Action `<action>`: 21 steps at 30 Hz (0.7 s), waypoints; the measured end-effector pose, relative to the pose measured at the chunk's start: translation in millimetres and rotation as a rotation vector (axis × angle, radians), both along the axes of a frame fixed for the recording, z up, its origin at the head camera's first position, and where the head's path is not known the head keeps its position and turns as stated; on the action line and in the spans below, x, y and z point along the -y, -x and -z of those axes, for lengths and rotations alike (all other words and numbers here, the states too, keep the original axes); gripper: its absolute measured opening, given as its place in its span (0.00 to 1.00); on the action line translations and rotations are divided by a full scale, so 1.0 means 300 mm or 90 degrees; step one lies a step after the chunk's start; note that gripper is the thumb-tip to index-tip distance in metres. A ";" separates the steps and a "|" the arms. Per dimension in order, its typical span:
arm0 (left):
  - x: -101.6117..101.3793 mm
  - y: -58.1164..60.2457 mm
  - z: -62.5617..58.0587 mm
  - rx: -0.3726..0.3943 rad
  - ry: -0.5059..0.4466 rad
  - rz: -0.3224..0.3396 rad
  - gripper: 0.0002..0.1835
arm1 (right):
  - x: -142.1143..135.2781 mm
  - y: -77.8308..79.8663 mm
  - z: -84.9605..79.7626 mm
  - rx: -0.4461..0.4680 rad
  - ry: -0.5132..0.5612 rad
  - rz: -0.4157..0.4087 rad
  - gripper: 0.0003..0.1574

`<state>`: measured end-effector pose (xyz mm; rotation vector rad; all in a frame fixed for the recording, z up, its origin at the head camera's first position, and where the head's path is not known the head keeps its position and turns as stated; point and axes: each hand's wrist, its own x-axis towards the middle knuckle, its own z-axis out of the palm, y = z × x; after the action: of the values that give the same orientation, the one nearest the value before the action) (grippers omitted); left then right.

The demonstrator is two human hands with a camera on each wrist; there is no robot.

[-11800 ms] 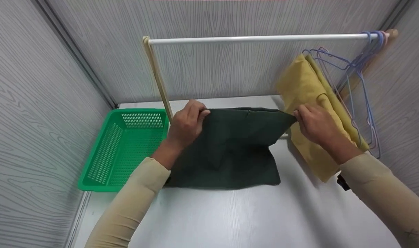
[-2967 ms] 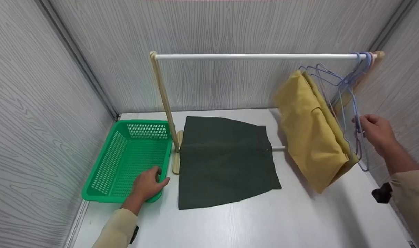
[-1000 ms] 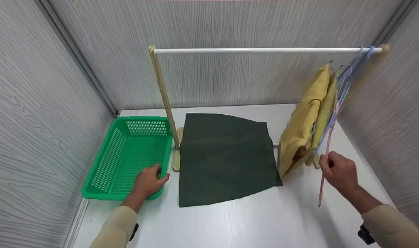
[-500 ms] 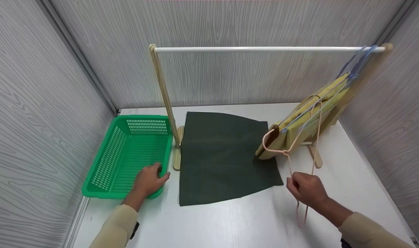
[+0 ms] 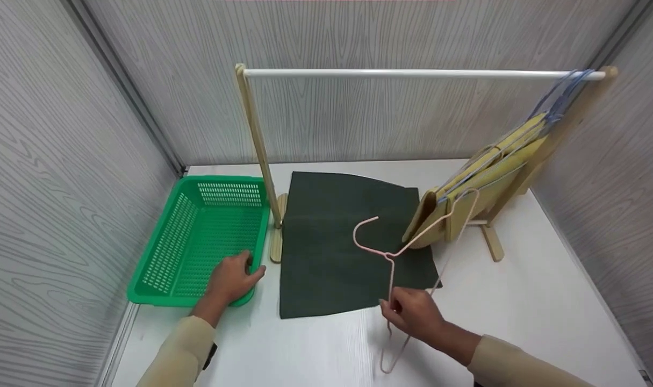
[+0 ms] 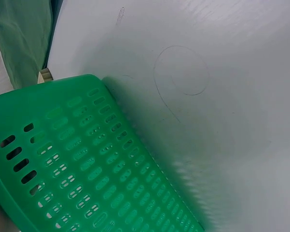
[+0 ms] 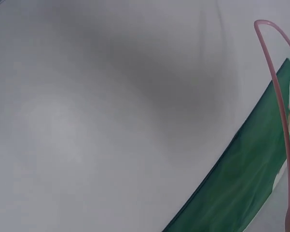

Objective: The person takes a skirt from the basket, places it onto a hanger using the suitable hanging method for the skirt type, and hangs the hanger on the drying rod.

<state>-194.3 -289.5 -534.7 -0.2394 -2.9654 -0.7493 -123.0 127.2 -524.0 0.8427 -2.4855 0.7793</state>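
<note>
My right hand (image 5: pixel 416 314) grips a pink wire clothes hanger (image 5: pixel 389 254) by one side, above the front of the table. The hanger's hook points to the upper left, overlapping a dark green garment (image 5: pixel 337 236) spread flat. In the right wrist view, the hanger wire (image 7: pixel 281 106) crosses the garment (image 7: pixel 251 159), and only a bit of the hand shows at the lower right. My left hand (image 5: pixel 232 279) rests at the near right corner of a green plastic basket (image 5: pixel 167 231), thumb out to the right. The basket's slotted wall (image 6: pixel 101 159) fills much of the left wrist view.
A clothes rack with a white rail (image 5: pixel 412 72) spans the back. Blue hangers (image 5: pixel 568 91) at its right end carry yellow garments (image 5: pixel 498 172), slanting down toward the green garment. The rack's wooden feet (image 5: pixel 276 244) stand on the white table (image 5: pixel 541 317). Panel walls enclose it.
The green garment, earlier held in both hands, lies spread out. My right hand has taken the pink hanger off the rack and brought it left. The yellow garments swung; my left hand stayed at the basket.
</note>
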 end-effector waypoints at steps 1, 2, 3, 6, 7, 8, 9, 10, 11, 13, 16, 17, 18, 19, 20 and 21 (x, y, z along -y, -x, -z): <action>0.000 0.001 -0.001 -0.001 -0.001 0.000 0.16 | 0.034 -0.001 -0.001 0.022 0.022 0.005 0.14; 0.001 0.002 -0.001 -0.001 -0.001 0.000 0.16 | 0.069 -0.002 -0.002 0.042 0.046 0.008 0.14; 0.001 0.003 -0.001 -0.001 -0.002 0.000 0.16 | 0.104 -0.002 -0.002 0.062 0.070 0.010 0.14; -0.003 0.004 -0.002 0.004 0.002 0.000 0.16 | 0.204 -0.007 -0.011 0.106 0.140 0.006 0.13; -0.005 0.003 -0.003 0.007 0.002 0.000 0.16 | 0.234 -0.009 -0.017 0.117 0.157 0.003 0.13; -0.007 0.003 -0.006 0.010 0.003 0.000 0.16 | 0.264 -0.012 -0.024 0.126 0.172 -0.001 0.13; -0.009 0.003 -0.009 0.013 0.004 0.000 0.17 | 0.291 -0.014 -0.029 0.132 0.186 -0.006 0.12; -0.011 0.003 -0.011 0.015 0.005 -0.001 0.17 | 0.316 -0.016 -0.037 0.137 0.198 -0.012 0.12; -0.012 0.003 -0.014 0.017 0.005 -0.001 0.17 | 0.339 -0.017 -0.045 0.140 0.208 -0.019 0.12; -0.012 0.003 -0.018 0.021 0.004 -0.002 0.17 | 0.377 -0.015 -0.056 0.141 0.219 -0.037 0.11; -0.009 0.000 -0.015 0.021 0.005 -0.004 0.17 | 0.414 -0.004 -0.065 0.120 0.232 -0.068 0.12; -0.008 -0.001 -0.014 0.016 0.005 -0.005 0.17 | 0.420 0.001 -0.068 0.110 0.235 -0.076 0.12; -0.007 -0.003 -0.012 0.005 0.009 -0.005 0.17 | 0.424 0.007 -0.070 0.099 0.240 -0.081 0.12; -0.006 -0.004 -0.009 -0.017 0.022 -0.004 0.16 | 0.425 0.014 -0.073 0.091 0.242 -0.080 0.13; -0.007 -0.005 -0.006 -0.048 0.043 0.003 0.16 | 0.423 0.020 -0.076 0.084 0.245 -0.076 0.13; -0.010 -0.006 -0.006 -0.089 0.070 0.009 0.16 | 0.419 0.026 -0.078 0.080 0.247 -0.072 0.13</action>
<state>-192.5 -286.7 -532.9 -0.3063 -2.8777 -0.5480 -130.7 1.4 -500.6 0.8136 -2.2898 1.3370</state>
